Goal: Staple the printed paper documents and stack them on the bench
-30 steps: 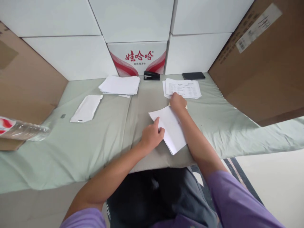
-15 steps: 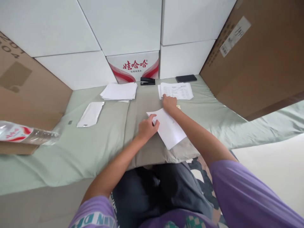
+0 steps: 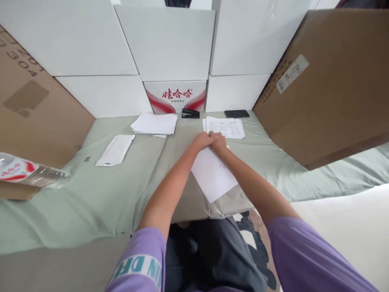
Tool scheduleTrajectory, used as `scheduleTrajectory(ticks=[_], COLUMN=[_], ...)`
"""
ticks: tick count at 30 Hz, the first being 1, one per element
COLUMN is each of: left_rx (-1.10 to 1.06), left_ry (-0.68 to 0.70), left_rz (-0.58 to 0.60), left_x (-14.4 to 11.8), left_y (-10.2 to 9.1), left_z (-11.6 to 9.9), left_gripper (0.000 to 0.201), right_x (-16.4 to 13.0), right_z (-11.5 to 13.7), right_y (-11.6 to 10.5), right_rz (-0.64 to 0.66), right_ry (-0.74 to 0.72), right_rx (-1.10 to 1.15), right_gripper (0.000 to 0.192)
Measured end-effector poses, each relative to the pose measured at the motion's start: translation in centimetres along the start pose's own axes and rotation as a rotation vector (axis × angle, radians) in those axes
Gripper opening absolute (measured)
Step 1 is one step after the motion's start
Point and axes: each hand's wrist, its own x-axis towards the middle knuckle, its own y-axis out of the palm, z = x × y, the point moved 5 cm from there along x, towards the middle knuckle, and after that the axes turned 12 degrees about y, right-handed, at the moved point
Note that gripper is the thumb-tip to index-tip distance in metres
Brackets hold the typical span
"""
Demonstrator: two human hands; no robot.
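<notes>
My left hand (image 3: pixel 204 141) and my right hand (image 3: pixel 218 142) meet at the near left corner of a stack of printed sheets (image 3: pixel 229 127). Both are closed, fingertips together, and what they pinch at that corner is hidden. Below them on the cloth lies a blank white sheet (image 3: pixel 214 176), turned at an angle, its far edge under my hands. A second paper stack (image 3: pixel 155 123), blank side up, rests to the left. Between the two stacks, further back, stands a black stapler (image 3: pixel 191 114).
White boxes (image 3: pixel 170 44) form a wall behind the green cloth (image 3: pixel 142 170). Brown cartons stand at the left (image 3: pixel 45 105) and right (image 3: pixel 328 89). A black phone (image 3: pixel 237 114), a white packet (image 3: pixel 115 151) and a plastic bottle (image 3: pixel 33 170) lie around.
My left hand has moved up and right from the blank sheet's left edge to join my right hand at the printed stack's corner. The view has tilted up slightly.
</notes>
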Motion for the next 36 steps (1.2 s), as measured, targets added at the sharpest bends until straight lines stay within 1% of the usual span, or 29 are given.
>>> scheduleTrajectory(ticks=[2,3,5,8,10,14,19,22,26,30,33,36], left_rx=[-0.172,-0.243,-0.331,-0.411,-0.475,-0.58,-0.58,-0.592,-0.611,-0.604,-0.535,-0.379], left_ry=[-0.077,-0.106,-0.132,-0.127,-0.122,-0.15,-0.154,-0.159,-0.144,-0.15,-0.132,-0.089], left_rz=[0.115,0.135,0.12,0.06,0.046,0.06,0.038,0.012,-0.016,-0.063,-0.116,-0.147], left_x=[1.0,1.1,1.0,0.5,0.2,-0.2,-0.3,-0.3,-0.4,-0.9,-1.3,-1.6], left_y=[1.6,2.1,2.7,3.1,3.3,3.4,3.4,3.7,4.0,4.3,4.4,4.2], left_z=[0.5,1.0,2.0,3.2,3.6,4.1,4.4,4.4,4.2,3.9,3.8,3.6], left_gripper=[0.046,0.045,0.044,0.041,0.04,0.033,0.033,0.033,0.039,0.042,0.042,0.049], right_x=[0.0,0.1,0.1,0.2,0.1,-0.3,-0.4,-0.4,-0.2,-0.1,0.2,0.3], right_z=[-0.1,-0.1,-0.1,0.0,0.0,0.2,0.3,0.3,0.1,0.0,0.0,-0.2], right_y=[0.0,0.0,0.2,0.3,0.3,0.3,0.3,0.2,0.3,0.3,0.6,0.7], right_rz=[-0.073,-0.093,-0.108,-0.116,-0.117,-0.148,-0.162,-0.13,-0.048,-0.041,-0.04,-0.011], right_ry=[0.014,0.026,0.039,0.053,0.064,0.058,0.055,0.048,0.038,0.014,0.009,0.028], right_rx=[-0.002,0.006,0.024,0.042,0.044,0.041,0.05,0.057,0.076,0.082,0.088,0.105], right_gripper=[0.04,0.04,0.039,0.04,0.038,0.035,0.035,0.035,0.033,0.028,0.026,0.024])
